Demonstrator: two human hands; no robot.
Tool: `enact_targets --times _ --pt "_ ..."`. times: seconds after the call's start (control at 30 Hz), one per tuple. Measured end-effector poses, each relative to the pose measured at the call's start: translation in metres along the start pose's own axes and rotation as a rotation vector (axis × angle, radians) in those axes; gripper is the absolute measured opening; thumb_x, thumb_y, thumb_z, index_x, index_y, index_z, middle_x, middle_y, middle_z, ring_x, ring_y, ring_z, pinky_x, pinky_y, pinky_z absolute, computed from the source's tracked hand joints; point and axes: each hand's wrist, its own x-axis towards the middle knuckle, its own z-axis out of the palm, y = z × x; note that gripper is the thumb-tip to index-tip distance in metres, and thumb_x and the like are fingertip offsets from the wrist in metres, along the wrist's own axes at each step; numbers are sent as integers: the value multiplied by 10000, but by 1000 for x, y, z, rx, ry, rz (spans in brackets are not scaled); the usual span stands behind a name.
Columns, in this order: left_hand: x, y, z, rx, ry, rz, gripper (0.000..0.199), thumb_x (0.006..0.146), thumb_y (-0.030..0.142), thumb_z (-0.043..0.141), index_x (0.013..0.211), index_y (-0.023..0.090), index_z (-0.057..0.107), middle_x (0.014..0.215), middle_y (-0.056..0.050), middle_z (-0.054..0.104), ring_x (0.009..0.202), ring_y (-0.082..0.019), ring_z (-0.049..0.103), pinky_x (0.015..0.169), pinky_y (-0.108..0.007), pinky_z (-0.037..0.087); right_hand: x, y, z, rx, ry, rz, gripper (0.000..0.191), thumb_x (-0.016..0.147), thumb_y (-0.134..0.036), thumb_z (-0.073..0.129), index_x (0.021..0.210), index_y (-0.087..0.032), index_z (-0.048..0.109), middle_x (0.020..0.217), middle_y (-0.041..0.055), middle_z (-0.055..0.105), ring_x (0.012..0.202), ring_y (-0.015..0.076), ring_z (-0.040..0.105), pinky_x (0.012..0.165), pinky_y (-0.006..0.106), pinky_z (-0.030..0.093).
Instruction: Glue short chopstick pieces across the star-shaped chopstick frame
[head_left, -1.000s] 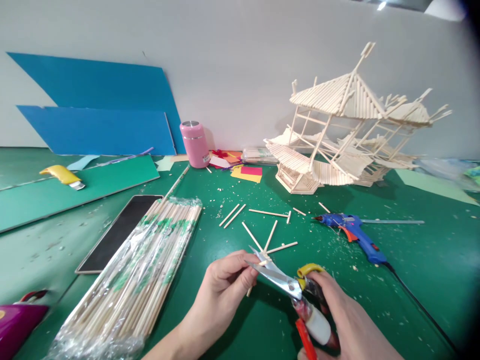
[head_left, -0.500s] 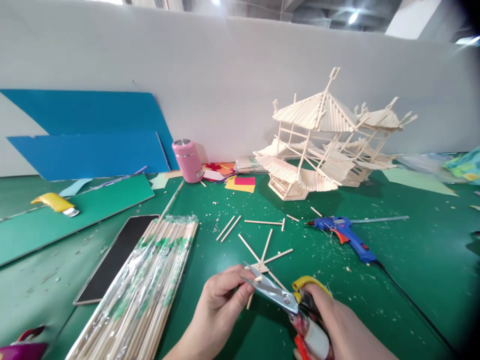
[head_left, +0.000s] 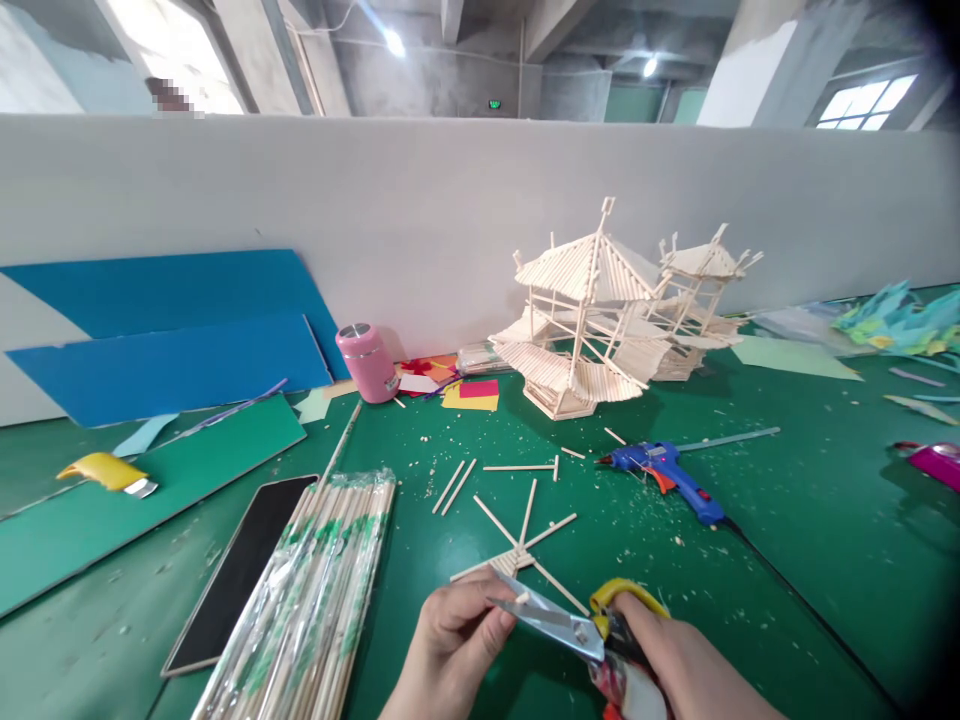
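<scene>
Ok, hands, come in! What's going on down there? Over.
Left hand pinching a small stick. Right hand gripping scissors, open around the stick. Spoked stick frame close beyond; glue gun off to the right.

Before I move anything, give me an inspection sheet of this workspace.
Surface: green tabletop, strewn with pale crumbs and cut sticks.
Job's things: scissors, blades parted around a short stick; spoked stick assembly just beyond; stick model standing farther back.
Clutter: bagged sticks partly over a black panel; yellow cutter on a green board; pink container; blue glue gun.
Hands: left hand, fingers apparently pinching the stick; right hand grips the scissors' handles.
Cables: black cord runs from the glue gun toward the lower right.
Surroundings: pale partition behind; blue boards lean there.
</scene>
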Motion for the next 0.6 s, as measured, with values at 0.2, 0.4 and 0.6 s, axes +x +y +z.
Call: enact_targets --times 0.2,0.4,0.6 --pt "-3 -9 -1 -241 8 -227 209 740 345 617 735 145 680 632 -24 537 577 -105 396 531 -215 293 5 1 -7 -45 -48 -79 344 599 -185 545 923 -201 430 776 28 590 641 170 553 532 237 401" --pt "-6 -8 3 -678 -135 -406 240 644 344 705 581 119 651 486 21 409 500 -72 319 509 -212 237 0 -6 -18 -76 -58 -123 289 599 -183 532 855 -217 401 747 2 583 635 166 536 532 246 352" --pt "-2 -9 2 -559 -51 -380 252 659 380 691 662 129 670 514 21 429 515 -71 320 508 -204 226 4 -8 -15 -86 -95 -71 257 614 -192 535 823 -212 387 673 -1 568 544 155 512 478 239 328"
